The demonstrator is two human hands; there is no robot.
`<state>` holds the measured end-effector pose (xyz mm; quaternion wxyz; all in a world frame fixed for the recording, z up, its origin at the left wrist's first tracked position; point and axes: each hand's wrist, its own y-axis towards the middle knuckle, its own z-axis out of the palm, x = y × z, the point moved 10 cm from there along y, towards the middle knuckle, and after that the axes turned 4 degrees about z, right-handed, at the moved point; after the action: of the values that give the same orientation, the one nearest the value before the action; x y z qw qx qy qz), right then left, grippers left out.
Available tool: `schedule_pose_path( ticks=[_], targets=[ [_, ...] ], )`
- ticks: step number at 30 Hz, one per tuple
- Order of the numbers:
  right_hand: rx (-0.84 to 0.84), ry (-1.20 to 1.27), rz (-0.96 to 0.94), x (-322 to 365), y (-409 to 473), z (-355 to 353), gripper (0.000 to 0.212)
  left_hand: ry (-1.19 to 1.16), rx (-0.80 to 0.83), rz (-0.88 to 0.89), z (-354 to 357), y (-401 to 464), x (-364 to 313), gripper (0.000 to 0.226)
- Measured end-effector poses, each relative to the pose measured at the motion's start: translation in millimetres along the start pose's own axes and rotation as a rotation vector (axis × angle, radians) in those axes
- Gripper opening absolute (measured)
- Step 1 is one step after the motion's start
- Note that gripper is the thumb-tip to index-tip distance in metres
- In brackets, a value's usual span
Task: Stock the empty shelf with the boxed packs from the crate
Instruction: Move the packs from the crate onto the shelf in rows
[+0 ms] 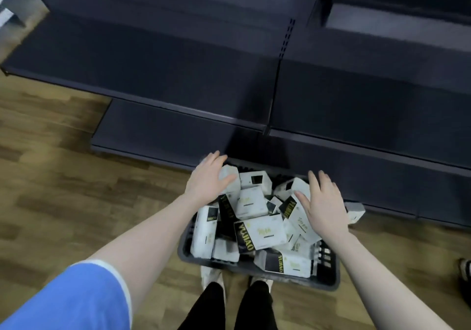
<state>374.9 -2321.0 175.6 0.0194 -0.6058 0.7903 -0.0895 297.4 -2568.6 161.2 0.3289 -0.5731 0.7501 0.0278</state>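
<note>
Shelf (158, 75) bare; crate (257, 271) full of boxed packs (260, 230). Left hand (209, 176) and right hand (323, 202) spread flat, gripping nothing. Stocking not begun.

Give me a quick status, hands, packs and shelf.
Both hands open, left hand and right hand over the packs in the crate. Nothing gripped. Shelf bare, nothing in the way.

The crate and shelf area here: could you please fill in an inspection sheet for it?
Surface: wood-look floor, crate standing on it.
Job's things: grey crate heaped with boxed packs; dark shelf bare.
Clutter: one pack outside the crate's right rim.
Grips: left hand and right hand spread over the packs, holding nothing.
Cables: nothing seen.
Surroundings: a shoe at the right edge.
</note>
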Motion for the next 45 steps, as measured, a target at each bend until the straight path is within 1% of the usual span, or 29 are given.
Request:
schedule_pose_path(
  ticks=[4,8,11,13,16,19,24,29,33,37,40,45],
  targets=[
    [0.04,0.008,0.013,-15,-1,44,0.075,-0.007,0.178,-0.023,70,-4,22,0.068],
    [0.094,0.001,0.023,-32,-9,83,0.08,0.038,0.325,-0.007,143,-12,34,0.07],
    [0.128,0.018,0.054,-47,-15,110,0.071,0.1,0.372,0.022,188,-13,37,0.065],
    [0.153,0.016,0.06,-54,-20,126,0.07,0.113,0.398,0.033,213,-13,34,0.061],
    [0.179,-0.006,0.047,-61,-25,143,0.07,0.152,0.409,0.035,242,-12,32,0.068],
    [0.23,0.004,0.046,-64,-26,155,0.069,0.191,0.392,0.007,256,-6,35,0.078],
    [0.216,-0.006,0.037,-69,-24,159,0.063,0.267,0.414,-0.052,266,-3,39,0.086],
    [0.186,-0.019,0.027,-72,-15,156,0.064,0.245,0.407,-0.075,267,0,41,0.082],
    [0.206,-0.019,0.018,-74,-12,160,0.064,0.16,0.415,-0.106,269,-4,40,0.081],
    [0.254,-0.052,0.003,-76,-12,168,0.068,0.14,0.439,-0.125,268,-7,40,0.072],
    [0.267,-0.079,0.003,-78,-12,171,0.069,0.192,0.409,-0.088,264,-4,34,0.072],
    [0.272,-0.094,0.003,-77,-14,172,0.066,0.247,0.303,-0.039,265,-13,25,0.083]
  ],
)
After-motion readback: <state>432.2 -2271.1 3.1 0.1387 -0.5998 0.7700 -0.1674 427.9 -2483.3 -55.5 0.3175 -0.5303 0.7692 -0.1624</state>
